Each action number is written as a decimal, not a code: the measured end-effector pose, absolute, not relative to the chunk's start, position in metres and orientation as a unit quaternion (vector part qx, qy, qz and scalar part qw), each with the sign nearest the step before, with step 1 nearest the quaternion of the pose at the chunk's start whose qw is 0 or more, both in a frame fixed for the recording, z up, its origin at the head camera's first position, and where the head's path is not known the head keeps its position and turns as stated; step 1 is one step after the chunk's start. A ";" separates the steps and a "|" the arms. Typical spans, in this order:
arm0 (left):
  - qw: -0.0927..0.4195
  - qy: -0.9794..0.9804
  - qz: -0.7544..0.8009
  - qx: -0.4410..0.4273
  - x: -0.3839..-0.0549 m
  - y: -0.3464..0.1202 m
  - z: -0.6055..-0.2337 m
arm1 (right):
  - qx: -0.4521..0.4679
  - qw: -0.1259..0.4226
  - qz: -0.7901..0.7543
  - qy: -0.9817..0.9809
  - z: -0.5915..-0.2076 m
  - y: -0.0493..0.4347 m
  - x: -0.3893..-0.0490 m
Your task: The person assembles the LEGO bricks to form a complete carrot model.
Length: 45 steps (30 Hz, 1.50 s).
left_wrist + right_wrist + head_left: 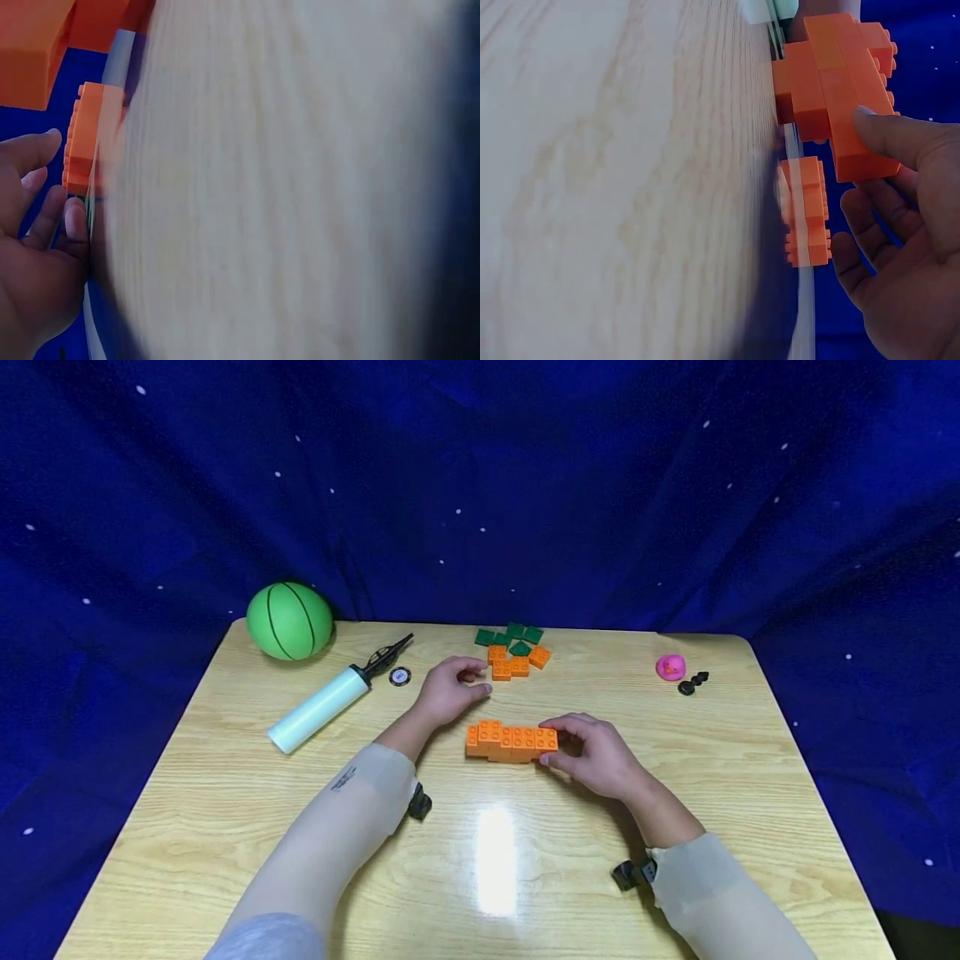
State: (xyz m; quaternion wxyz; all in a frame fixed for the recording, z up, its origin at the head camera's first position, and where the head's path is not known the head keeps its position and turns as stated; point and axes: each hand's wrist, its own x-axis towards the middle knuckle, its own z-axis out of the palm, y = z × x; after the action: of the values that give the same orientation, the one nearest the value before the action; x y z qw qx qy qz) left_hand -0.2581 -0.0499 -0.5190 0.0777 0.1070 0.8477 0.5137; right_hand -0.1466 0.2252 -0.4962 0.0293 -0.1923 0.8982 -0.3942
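A row of joined orange building bricks (512,745) rests on the table, some stacked in a second layer. My right hand (600,758) pinches its right end between thumb and fingers; in the right wrist view the thumb (892,135) lies across the end brick. Farther back, several loose orange bricks (501,671) lie close together. My left hand (448,692) is just left of them, thumb and fingers apart and holding nothing. The left wrist view shows a gap between that hand (37,277) and the loose bricks (84,131).
Flat green pieces (516,631) lie behind the loose bricks. Left of my left hand are a black-and-white chip (400,676), a hand pump (318,708) and a green ball (289,621). At the right are a pink rubber duck (671,667) and a small black object (687,687).
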 end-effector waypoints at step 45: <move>0.066 0.881 0.449 0.136 -0.271 -0.038 -0.519 | -0.196 0.030 -0.390 0.899 -0.493 0.224 -0.146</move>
State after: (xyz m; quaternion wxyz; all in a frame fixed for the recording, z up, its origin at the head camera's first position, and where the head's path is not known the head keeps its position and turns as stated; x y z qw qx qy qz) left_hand -0.2705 -0.0378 -0.5193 0.0662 0.1358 0.8809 0.4485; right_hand -0.1460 0.2240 -0.4927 0.0300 -0.1956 0.8995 -0.3896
